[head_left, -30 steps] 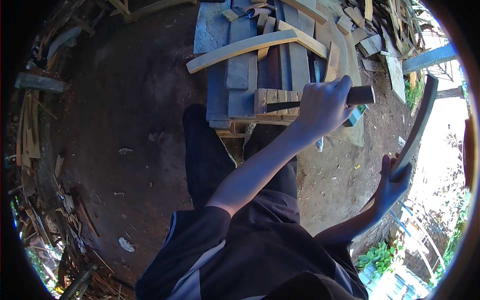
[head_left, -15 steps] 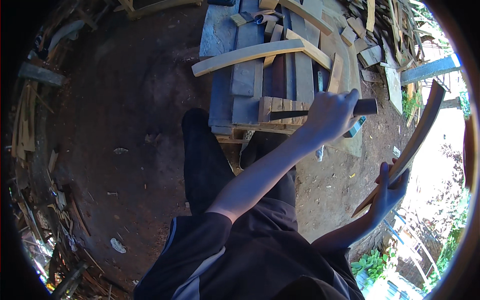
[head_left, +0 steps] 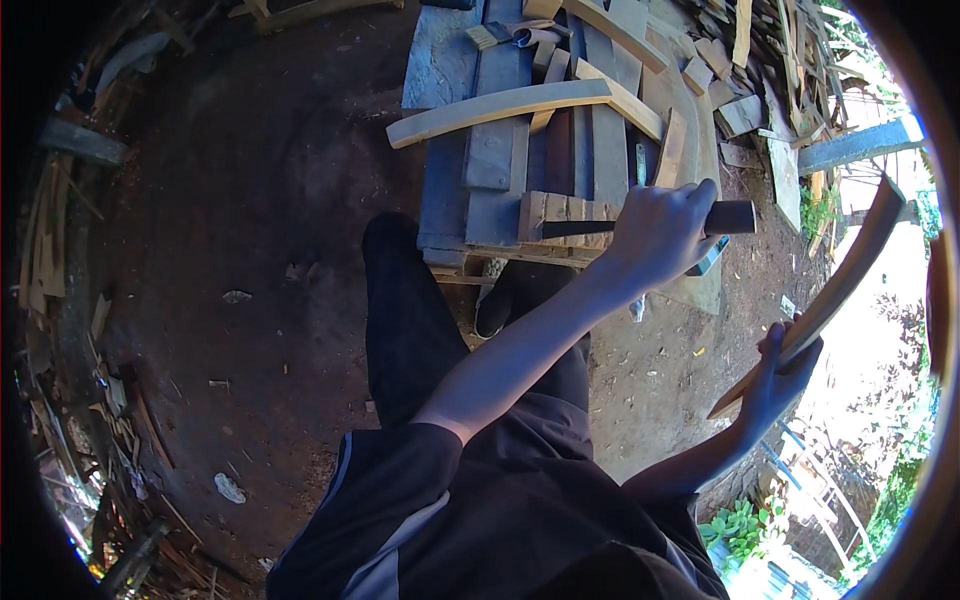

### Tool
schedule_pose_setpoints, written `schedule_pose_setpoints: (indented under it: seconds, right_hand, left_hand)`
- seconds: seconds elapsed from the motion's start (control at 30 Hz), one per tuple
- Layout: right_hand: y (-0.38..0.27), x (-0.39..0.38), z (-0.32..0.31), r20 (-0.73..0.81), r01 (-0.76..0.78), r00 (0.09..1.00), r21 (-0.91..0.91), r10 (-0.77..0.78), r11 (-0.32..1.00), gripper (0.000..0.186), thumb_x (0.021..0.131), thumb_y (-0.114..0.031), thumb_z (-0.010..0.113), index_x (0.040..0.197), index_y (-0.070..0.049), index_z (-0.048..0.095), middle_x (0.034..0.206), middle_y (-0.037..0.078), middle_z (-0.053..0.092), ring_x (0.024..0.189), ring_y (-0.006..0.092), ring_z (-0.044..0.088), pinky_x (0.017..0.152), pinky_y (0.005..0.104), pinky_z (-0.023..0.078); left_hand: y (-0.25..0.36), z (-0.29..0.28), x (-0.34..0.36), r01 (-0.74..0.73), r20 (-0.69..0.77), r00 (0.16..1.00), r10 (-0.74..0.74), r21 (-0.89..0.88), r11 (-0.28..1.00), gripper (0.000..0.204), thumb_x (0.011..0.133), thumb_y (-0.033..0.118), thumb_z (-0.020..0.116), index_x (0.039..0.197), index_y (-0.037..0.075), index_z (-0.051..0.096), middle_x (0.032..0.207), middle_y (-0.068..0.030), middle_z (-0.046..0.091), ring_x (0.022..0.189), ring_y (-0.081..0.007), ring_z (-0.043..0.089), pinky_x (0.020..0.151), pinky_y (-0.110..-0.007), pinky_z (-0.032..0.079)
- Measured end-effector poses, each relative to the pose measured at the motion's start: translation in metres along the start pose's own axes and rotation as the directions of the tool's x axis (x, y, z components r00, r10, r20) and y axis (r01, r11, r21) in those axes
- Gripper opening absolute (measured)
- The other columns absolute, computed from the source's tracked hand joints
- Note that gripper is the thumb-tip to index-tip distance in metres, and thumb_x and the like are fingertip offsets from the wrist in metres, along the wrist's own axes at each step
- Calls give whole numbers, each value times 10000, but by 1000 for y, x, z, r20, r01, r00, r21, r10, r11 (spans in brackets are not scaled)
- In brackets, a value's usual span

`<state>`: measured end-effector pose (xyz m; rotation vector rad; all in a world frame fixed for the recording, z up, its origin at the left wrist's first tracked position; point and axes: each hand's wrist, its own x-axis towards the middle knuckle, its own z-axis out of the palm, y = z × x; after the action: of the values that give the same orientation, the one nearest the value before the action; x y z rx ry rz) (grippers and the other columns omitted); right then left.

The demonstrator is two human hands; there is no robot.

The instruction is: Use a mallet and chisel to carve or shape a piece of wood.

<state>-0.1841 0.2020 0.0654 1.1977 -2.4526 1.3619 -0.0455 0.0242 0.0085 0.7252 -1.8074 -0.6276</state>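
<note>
My left hand [head_left: 655, 232] is closed around a dark tool [head_left: 731, 217]. Its thick, round end sticks out to the right of my fist; its exact kind is hard to make out. A narrow dark strip, seemingly part of it, runs left across a row of pale wooden pieces [head_left: 572, 210] at the bench's near edge. Below my fist a teal part [head_left: 712, 254] shows, partly hidden. Out to the right, my right hand [head_left: 780, 375] grips a long curved wooden piece [head_left: 842, 280] near its lower end. That piece slants up and away, clear of the bench.
On the bench [head_left: 443, 215] lie a curved light wooden piece [head_left: 490, 112], another angled piece [head_left: 632, 108] and a paintbrush [head_left: 487, 37]. Scrap wood [head_left: 740, 115] is heaped at the far right, more [head_left: 45, 250] along the left. A grey beam [head_left: 860, 145] juts in at right.
The curved wooden piece in my right hand has tipped slightly, its upper end now a little lower and farther right. My left hand stays put on the tool.
</note>
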Motion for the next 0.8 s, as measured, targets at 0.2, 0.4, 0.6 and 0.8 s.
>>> schedule_pose_setpoints:
  seconds: [0.2,0.4,0.6,0.8]
  right_hand:
    - [-2,-5,6,108,34,994,-92,-23,995,399,903,-268,700,1179,-32,534,912,39,557,833,127,532,761,287,446]
    - [7,-3,5,93,65,994,-159,-51,985,455,902,-342,693,1176,-20,525,930,56,583,841,140,548,765,301,455]
    - [12,-4,8,134,-90,987,1,89,996,299,945,-258,630,1130,-42,537,807,54,575,696,124,544,650,305,452]
    - [29,3,25,59,-51,997,135,43,990,228,943,-219,644,1054,-35,567,708,29,549,579,136,491,556,296,405]
  left_hand:
    - [-5,4,-3,-8,17,1000,8,13,1000,316,746,254,798,817,84,540,626,-66,617,547,-260,652,516,-360,496]
    - [-6,10,-2,-25,33,999,25,13,1000,317,751,256,790,805,84,529,629,-64,608,534,-265,644,502,-362,488]
    - [-5,14,-3,-30,39,999,30,-3,1000,296,786,265,761,807,87,526,624,-68,603,543,-274,649,504,-379,490]
    - [-6,11,-5,24,58,998,-26,35,999,281,801,262,745,826,102,515,610,-69,612,554,-299,650,521,-414,484]
